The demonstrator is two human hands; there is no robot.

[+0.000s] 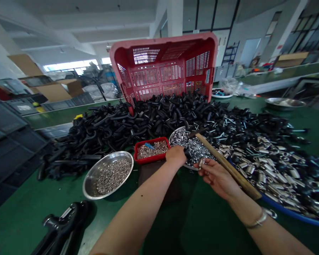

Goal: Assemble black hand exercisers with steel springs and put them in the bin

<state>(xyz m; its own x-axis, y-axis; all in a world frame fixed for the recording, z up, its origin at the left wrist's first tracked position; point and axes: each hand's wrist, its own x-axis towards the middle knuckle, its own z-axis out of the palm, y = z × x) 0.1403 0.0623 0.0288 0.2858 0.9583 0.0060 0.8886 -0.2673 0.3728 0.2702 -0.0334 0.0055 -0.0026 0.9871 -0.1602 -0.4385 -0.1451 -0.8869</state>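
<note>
Right hand (220, 177) pinches coil spring (201, 164) above table (202, 223), near rim of bowl (190, 167) of metal pieces (199, 149); left hand (176, 156) curled round black part (187, 153). Spring likely light, slick, stiff yet springy; best held around mid-coils.

Both bare arms (142, 209) reach forward, hands close together.
The left hand (176, 156) curls with its back upward; the right hand (219, 177) angles inward, foremost fingers (211, 166) pinched, others loosely bent.
</note>
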